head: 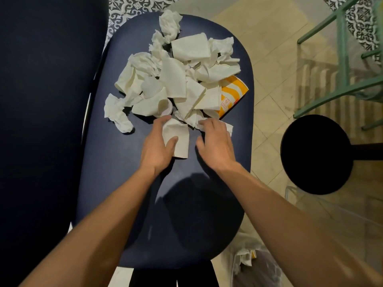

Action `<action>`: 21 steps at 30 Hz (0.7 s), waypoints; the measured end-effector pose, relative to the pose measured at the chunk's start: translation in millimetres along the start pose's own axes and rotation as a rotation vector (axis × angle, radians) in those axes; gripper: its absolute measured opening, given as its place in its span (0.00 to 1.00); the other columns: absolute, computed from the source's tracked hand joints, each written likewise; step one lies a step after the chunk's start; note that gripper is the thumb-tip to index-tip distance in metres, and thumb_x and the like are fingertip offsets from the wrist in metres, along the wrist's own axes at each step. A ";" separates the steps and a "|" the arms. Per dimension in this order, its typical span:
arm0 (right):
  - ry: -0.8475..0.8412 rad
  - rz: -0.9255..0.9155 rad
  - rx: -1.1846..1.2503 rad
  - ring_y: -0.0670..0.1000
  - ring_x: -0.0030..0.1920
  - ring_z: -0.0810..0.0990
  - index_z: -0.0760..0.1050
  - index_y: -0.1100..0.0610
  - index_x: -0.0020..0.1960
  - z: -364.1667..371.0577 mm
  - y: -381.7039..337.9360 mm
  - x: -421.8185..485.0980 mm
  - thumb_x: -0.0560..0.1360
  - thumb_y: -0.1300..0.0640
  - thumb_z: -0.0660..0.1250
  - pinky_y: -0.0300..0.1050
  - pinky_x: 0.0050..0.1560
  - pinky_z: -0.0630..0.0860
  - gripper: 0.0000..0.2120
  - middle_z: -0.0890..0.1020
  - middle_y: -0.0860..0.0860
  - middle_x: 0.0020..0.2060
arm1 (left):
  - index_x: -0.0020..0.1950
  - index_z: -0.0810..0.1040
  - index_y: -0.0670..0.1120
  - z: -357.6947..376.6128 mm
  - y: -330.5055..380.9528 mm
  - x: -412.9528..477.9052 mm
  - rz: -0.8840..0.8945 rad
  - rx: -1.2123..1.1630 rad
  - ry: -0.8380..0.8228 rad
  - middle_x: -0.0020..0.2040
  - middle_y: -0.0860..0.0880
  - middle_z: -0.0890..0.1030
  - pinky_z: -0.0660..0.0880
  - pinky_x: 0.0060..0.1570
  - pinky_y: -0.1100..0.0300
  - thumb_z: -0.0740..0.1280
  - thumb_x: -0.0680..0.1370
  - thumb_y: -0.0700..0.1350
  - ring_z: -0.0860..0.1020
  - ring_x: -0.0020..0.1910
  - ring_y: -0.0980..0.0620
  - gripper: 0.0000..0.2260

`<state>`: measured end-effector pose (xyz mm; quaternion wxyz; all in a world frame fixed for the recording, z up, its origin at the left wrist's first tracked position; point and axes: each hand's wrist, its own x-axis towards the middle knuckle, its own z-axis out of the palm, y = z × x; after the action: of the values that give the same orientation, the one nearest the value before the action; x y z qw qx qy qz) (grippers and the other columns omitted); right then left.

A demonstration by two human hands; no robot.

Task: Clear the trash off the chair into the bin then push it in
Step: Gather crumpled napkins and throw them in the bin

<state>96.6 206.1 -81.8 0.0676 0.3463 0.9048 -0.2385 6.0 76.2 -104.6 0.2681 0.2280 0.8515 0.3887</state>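
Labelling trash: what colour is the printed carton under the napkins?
The carton is yellow-orange with white stripes; head view.

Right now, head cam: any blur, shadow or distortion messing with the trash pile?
Head view: pile sharp, evenly lit, no glare; a soft shadow lies on the near seat, short of the pile; wide-angle lens bows the seat edge and stretches the forearms, which smear toward the bottom corners; bin at lower right is dim and soft.
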 end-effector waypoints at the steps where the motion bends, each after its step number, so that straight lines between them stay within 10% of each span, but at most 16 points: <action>1: -0.008 -0.007 -0.020 0.53 0.66 0.65 0.65 0.56 0.69 0.5 0.1 5.7 0.75 0.61 0.60 0.47 0.62 0.64 0.21 0.68 0.52 0.66 | 0.69 0.63 0.51 -1.9 -1.6 -1.3 -0.002 -0.006 -0.005 0.55 0.57 0.72 0.62 0.38 0.67 0.65 0.76 0.43 0.71 0.46 0.56 0.22; 8: -0.100 -0.034 -0.147 0.57 0.64 0.63 0.56 0.54 0.73 11.6 -4.2 25.7 0.75 0.65 0.60 0.50 0.56 0.68 0.29 0.64 0.55 0.67 | 0.67 0.64 0.53 -7.6 -8.8 -4.9 -0.075 -0.059 0.001 0.54 0.56 0.73 0.64 0.37 0.75 0.65 0.76 0.45 0.72 0.47 0.56 0.21; 13: -0.178 -0.008 -0.066 0.57 0.63 0.65 0.60 0.55 0.71 15.1 -2.1 21.4 0.76 0.65 0.59 0.48 0.55 0.68 0.24 0.66 0.57 0.64 | 0.67 0.64 0.54 -7.6 -8.0 -4.9 -0.093 -0.087 0.008 0.54 0.57 0.73 0.67 0.44 0.64 0.66 0.76 0.45 0.73 0.49 0.55 0.21; 21: -0.096 0.030 -0.003 0.55 0.50 0.72 0.71 0.60 0.52 15.0 6.4 8.0 0.79 0.50 0.60 0.44 0.42 0.62 0.12 0.74 0.55 0.48 | 0.66 0.65 0.55 -10.3 -10.6 -10.1 -0.123 -0.112 0.041 0.51 0.55 0.75 0.68 0.44 0.62 0.66 0.75 0.46 0.74 0.47 0.54 0.21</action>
<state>94.1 207.8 -99.8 0.1152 0.3478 0.8956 -0.2523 5.1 58.3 -104.3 0.2866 0.1519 0.8460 0.4231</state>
